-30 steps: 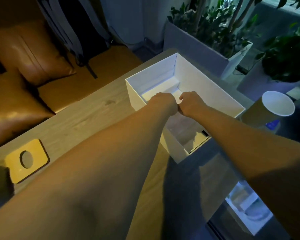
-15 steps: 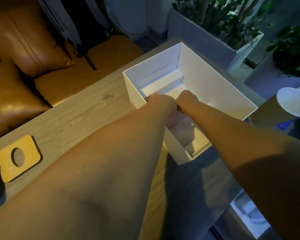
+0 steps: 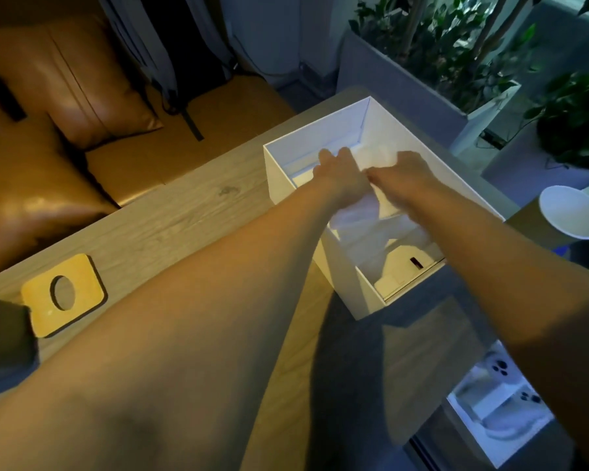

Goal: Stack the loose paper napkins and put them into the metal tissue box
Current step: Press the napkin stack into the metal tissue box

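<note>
Nearest us, our two forearms cross the wooden table (image 3: 170, 226), whose near right edge drops off to the floor. A yellow tile with a round hole (image 3: 63, 295) lies well to the left. Farther on, both hands are inside the open white tissue box (image 3: 419, 147). Our left hand (image 3: 342, 175) and right hand (image 3: 405, 176) lie on the white napkins (image 3: 364, 215); blur keeps us from telling their finger positions. A paper cup (image 3: 572, 212) stands just right of the box.
</note>
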